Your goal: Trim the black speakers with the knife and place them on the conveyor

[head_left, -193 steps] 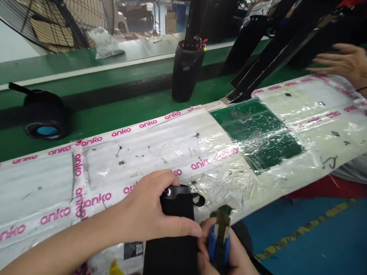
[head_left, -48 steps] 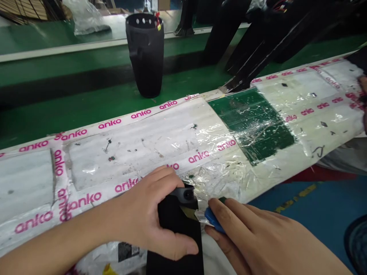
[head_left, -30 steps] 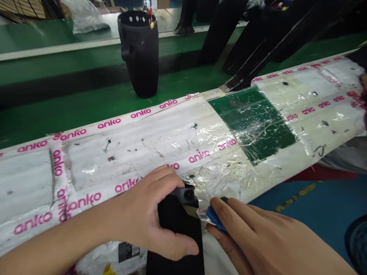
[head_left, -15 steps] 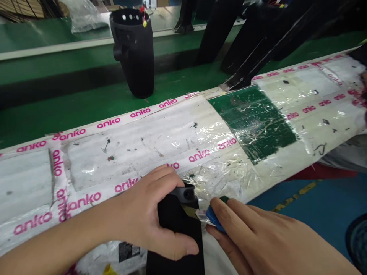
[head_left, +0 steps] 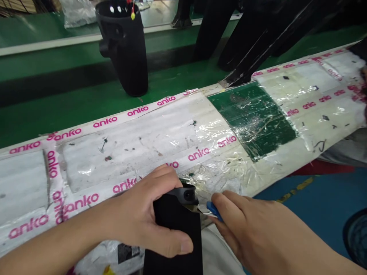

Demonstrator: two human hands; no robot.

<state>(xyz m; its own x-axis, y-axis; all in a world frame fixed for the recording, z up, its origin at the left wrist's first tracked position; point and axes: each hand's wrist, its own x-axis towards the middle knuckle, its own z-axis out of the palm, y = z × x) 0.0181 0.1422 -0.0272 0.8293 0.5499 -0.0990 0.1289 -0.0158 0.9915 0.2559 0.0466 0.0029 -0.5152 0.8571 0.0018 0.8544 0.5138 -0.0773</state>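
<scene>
My left hand (head_left: 155, 214) is wrapped round a black, tapered casing (head_left: 177, 236) whose upper end has a dark rim with a small round hole. Its thumb lies across the near face, and the far fingers are hidden behind. In my right hand (head_left: 252, 225) is a utility knife (head_left: 213, 211) with a blue handle. The knife's blade reaches left to the casing just below the rim; whether it cuts in is too small to tell. A similar black hollow casing (head_left: 126, 53) stands upright on the green surface beyond.
Pink-lettered tape and clear film cover the white bench strip (head_left: 123, 152). A green patch (head_left: 255, 118) shows at centre right. Several large black parts (head_left: 243, 46) lean at the back. A plastic bag (head_left: 77, 13) lies at upper left. Blue floor (head_left: 312, 206) is at right.
The knife and my right hand have shifted slightly, with the blade now closer up under the casing's rim. My left hand keeps its hold. The whole view has moved a little.
</scene>
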